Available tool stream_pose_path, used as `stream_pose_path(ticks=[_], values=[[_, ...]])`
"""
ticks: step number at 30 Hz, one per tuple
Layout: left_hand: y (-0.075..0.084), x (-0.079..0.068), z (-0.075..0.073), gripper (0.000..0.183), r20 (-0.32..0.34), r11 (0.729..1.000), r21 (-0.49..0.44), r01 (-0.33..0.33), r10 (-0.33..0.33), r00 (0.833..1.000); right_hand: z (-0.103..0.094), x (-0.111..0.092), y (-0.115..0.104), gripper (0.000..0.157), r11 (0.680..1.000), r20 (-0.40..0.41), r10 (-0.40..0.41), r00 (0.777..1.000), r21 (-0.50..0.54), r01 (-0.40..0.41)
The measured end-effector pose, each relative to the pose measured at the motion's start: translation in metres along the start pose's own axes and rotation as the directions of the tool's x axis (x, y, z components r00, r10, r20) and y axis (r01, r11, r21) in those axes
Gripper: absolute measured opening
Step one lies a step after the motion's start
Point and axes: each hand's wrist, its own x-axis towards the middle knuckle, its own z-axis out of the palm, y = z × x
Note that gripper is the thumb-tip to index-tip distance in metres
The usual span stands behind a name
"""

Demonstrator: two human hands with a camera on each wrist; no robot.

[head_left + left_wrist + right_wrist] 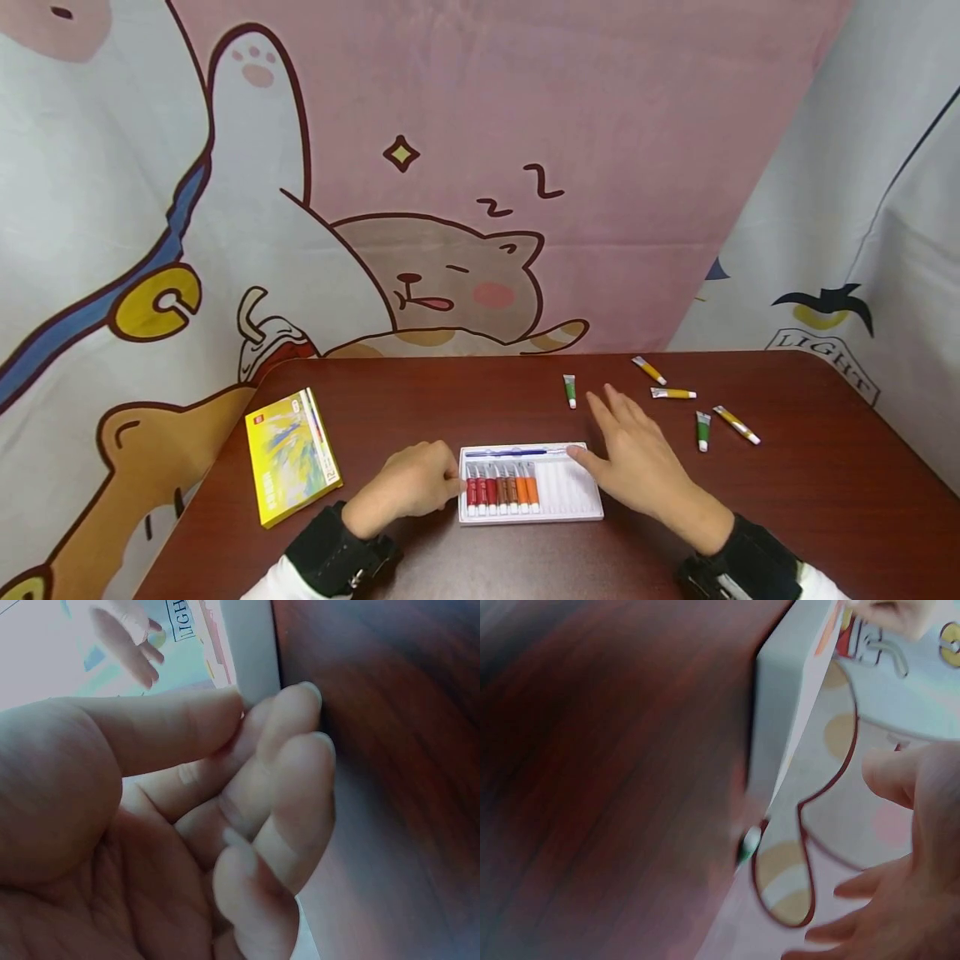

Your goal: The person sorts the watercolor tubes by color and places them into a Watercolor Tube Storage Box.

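Note:
A white plastic paint tray (531, 522) lies on the table, with red, brown and orange paint tubes (502, 490) side by side in its left half. A blue paintbrush (506, 453) lies along its top slot; the grooves on the right half hold no tubes. My left hand (417, 478) pinches the tray's left edge between thumb and curled index finger, seen close in the left wrist view at the tray wall (259, 649). Fingers spread and straight, my right hand (637, 458) hovers at the tray's upper right corner, holding nothing.
Beyond the right hand lie loose tubes: a green tube (570, 392), another green tube (702, 432), and yellow tubes, one (673, 393) among them. A yellow paint box (292, 458) lies at the left. The table's back edge meets a cartoon-printed cloth (600, 125).

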Motion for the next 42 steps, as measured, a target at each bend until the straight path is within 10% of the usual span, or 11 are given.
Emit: stream_pose_path(ticks=[14, 42], values=[[-0.003, 0.000, 0.000, 0.038, -0.023, 1.000, 0.021, -0.009, 0.009, 1.000, -0.019, -0.008, 0.079, 0.094, 0.922, 0.051, 0.328, 0.943, -0.236, -0.308], [-0.001, -0.001, 0.001, 0.037, -0.041, 0.999, 0.028, -0.036, 0.037, 0.998, -0.031, -0.012, 0.122, 0.018, 0.914, 0.179, 0.406, 0.896, -0.071, -0.400]])
